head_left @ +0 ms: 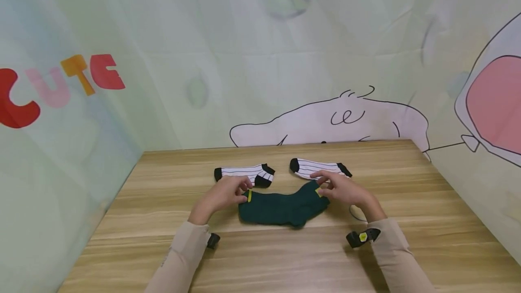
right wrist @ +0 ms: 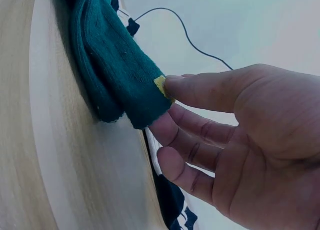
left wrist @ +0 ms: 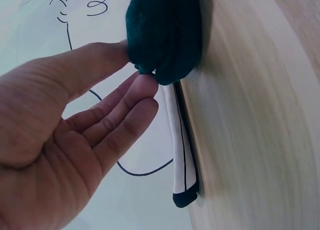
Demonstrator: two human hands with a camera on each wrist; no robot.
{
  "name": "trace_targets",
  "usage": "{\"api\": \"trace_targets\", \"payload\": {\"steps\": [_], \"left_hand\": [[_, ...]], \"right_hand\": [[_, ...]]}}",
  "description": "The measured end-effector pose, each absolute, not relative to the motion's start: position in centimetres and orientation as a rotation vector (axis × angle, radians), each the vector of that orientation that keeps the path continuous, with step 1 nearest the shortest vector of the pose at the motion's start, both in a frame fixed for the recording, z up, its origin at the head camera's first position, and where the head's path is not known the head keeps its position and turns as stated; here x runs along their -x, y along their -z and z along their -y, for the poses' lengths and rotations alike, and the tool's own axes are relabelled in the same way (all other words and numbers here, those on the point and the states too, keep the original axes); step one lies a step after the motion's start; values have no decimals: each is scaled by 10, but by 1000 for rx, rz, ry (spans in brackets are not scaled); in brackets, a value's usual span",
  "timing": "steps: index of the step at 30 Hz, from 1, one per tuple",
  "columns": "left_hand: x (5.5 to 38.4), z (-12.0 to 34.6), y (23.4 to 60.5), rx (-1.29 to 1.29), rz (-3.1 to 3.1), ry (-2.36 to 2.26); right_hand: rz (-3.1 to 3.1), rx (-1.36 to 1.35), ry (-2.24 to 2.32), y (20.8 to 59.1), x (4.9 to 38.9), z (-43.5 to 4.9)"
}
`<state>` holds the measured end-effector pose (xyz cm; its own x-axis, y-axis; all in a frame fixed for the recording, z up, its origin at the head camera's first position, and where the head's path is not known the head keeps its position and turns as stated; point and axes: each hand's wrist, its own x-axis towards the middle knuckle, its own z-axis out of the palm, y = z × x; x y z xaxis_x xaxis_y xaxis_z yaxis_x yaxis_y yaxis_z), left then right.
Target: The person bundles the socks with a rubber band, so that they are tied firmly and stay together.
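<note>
A pair of dark green socks (head_left: 277,209), one laid over the other, stretches between the two hands on the wooden table. At its rounded left end, beside a short yellow stripe, the left hand (head_left: 228,192) pinches the fabric between thumb and fingertips. The right hand (head_left: 346,189) holds the cuff end, its thumb (right wrist: 200,92) on a small yellow patch and its fingers beneath. In the right wrist view the two cuff edges hang slightly apart. Behind the green pair lie two striped white socks with black toes and heels, one at left (head_left: 244,173) and one at right (head_left: 315,169).
The wooden table (head_left: 285,261) reaches back to a pale fabric backdrop (head_left: 203,35) printed with cartoon figures and letters. Each wrist wears a black strap device, the right one (head_left: 362,238) with a yellow mark. Table edges slope away on both sides.
</note>
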<state>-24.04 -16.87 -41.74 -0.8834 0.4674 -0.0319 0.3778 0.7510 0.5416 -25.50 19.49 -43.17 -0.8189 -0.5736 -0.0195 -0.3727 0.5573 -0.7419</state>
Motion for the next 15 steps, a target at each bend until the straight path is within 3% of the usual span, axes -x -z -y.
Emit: {"api": "trace_targets", "payload": {"steps": [15], "left_hand": [[242, 173, 424, -768, -2820, -682]], "right_hand": [[-2547, 722, 1008, 435, 255, -190]]}}
